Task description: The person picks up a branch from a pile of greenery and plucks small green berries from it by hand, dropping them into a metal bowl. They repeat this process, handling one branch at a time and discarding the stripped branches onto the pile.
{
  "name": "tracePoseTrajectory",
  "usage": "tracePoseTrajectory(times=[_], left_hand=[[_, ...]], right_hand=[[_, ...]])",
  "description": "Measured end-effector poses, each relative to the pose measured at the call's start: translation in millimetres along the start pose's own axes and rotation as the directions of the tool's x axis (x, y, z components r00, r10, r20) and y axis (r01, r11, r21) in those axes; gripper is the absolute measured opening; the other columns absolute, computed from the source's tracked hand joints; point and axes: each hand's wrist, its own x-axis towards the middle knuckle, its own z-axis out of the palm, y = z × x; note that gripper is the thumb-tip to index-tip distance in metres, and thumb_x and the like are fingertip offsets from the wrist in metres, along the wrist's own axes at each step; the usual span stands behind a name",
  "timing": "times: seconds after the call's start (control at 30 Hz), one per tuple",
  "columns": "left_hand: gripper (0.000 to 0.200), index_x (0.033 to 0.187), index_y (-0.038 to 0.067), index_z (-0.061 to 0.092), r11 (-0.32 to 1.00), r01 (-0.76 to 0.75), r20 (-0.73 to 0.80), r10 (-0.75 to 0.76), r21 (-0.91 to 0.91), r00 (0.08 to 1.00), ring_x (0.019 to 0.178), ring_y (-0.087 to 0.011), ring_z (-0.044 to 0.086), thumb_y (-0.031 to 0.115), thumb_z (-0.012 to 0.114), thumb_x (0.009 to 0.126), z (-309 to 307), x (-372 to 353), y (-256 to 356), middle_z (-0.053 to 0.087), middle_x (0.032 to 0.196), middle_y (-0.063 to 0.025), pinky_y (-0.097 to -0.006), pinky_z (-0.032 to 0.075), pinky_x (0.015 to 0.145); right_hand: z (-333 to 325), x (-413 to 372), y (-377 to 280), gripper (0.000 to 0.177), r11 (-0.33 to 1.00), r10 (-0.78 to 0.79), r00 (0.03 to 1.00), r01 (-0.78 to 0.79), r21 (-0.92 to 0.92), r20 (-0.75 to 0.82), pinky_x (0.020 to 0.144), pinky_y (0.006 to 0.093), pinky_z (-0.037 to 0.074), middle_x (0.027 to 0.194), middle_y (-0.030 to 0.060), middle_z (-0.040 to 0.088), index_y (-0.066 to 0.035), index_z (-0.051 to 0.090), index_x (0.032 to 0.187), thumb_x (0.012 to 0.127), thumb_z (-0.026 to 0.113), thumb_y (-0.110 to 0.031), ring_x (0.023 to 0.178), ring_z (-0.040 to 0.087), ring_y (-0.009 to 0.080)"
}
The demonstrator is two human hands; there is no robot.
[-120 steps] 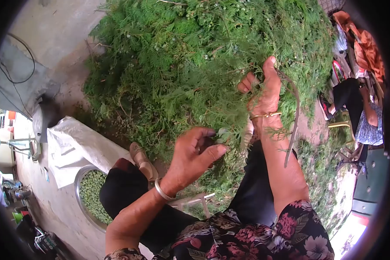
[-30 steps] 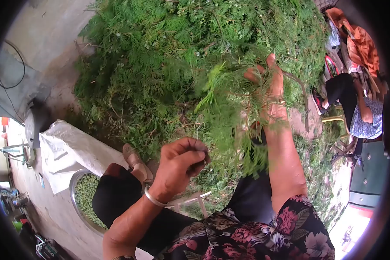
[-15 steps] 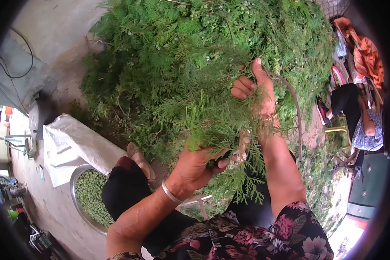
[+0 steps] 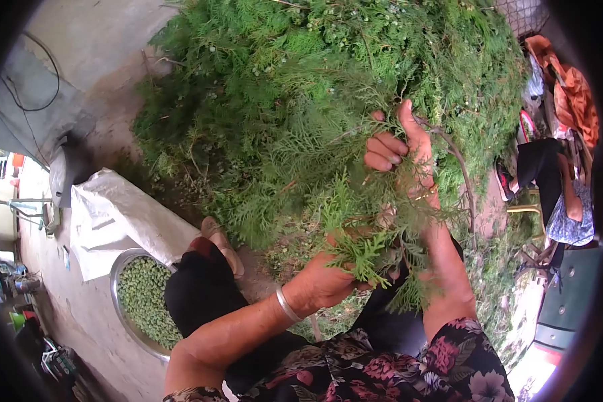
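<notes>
In my right hand (image 4: pixel 412 151) I grip a leafy cypress branch (image 4: pixel 308 157), its flat green sprays fanning leftward and downward. The right fingers are curled round its stem, with the thumb pointing up. My left hand (image 4: pixel 328 278), below a silver bangle, is closed at the lower sprays of the same branch. Foliage hides most of the left fingertips. Past both hands rises a large heap of cut cypress branches (image 4: pixel 268 67), dotted with small pale-green cones.
At lower left stands a round metal basin (image 4: pixel 118 295) filled with green cones, beside a white sack (image 4: pixel 124 218). My shoe (image 4: pixel 221 248) rests near the heap. Another person (image 4: pixel 569 194) sits at the right. A cable (image 4: pixel 55 87) hangs at upper left.
My left hand has shifted slightly right and down, and foliage now covers its fingers more. The right hand keeps its grip on the branch, slightly lower. The whole view has shifted a little.
</notes>
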Motion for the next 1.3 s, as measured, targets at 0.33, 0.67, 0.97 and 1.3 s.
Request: tracePoseTrajectory(times=[0.33, 0.67, 0.97, 1.3], left_hand=[[0.028, 0.112, 0.004, 0.053, 0.973, -0.012, -0.134, 0.044, 0.231, 0.99, 0.089, -0.0182, 0.064, 0.01, 0.064, 0.088, 3.3, -4.3, -1.4, 0.063, 0.105, -0.0085, -0.0301, 0.054, 0.07], [0.012, 0.094, 0.004, 0.057, 0.974, -0.216, -0.319, 0.224, 0.062, 0.921, 0.066, -0.0132, 0.059, 0.013, 0.055, 0.086, -43.5, -15.4, 36.9, 0.064, 0.081, -0.0104, -0.0234, 0.041, 0.045], [0.008, 0.092, 0.006, 0.056, 0.852, -0.404, -0.444, 0.52, 0.334, 0.73, 0.058, -0.0116, 0.051, 0.014, 0.057, 0.089, -30.7, -54.1, 112.8, 0.059, 0.081, -0.0096, -0.0197, 0.037, 0.042], [0.01, 0.09, 0.0, 0.059, 0.579, -0.348, -0.592, 0.802, 0.738, 0.078, 0.058, -0.0115, 0.052, 0.009, 0.057, 0.088, -47.9, -217.4, 121.7, 0.058, 0.074, -0.0079, -0.0201, 0.037, 0.045]], right_hand=[[-16.4, -2.2, -21.3, 0.05, 0.99, -0.082, 0.975, 0.055, 0.133, 0.206, 0.043, 0.0213, 0.022, 0.052, -0.0099, 0.022, -0.003, 0.048, 0.097, 0.088, 0.058, -0.051, 0.045, 0.025, 0.0047], [-47.4, -5.7, -56.5, 0.047, 0.973, -0.177, 0.954, 0.133, 0.189, 0.241, 0.041, 0.0233, 0.024, 0.047, -0.0093, 0.025, -0.005, 0.047, 0.099, 0.093, 0.048, -0.052, 0.041, 0.025, 0.0064], [-24.5, -17.4, -47.2, 0.062, 0.997, -0.023, 0.996, 0.028, -0.065, 0.082, 0.041, 0.0234, 0.027, 0.044, -0.0086, 0.029, -0.011, 0.05, 0.09, 0.082, 0.045, -0.073, 0.036, 0.025, 0.0063], [-0.8, -36.5, -7.0, 0.055, 0.908, -0.057, 0.995, 0.085, -0.409, 0.082, 0.045, 0.027, 0.034, 0.063, 0.0048, 0.051, -0.006, 0.056, 0.09, 0.082, 0.058, -0.061, 0.044, 0.037, 0.0106]])
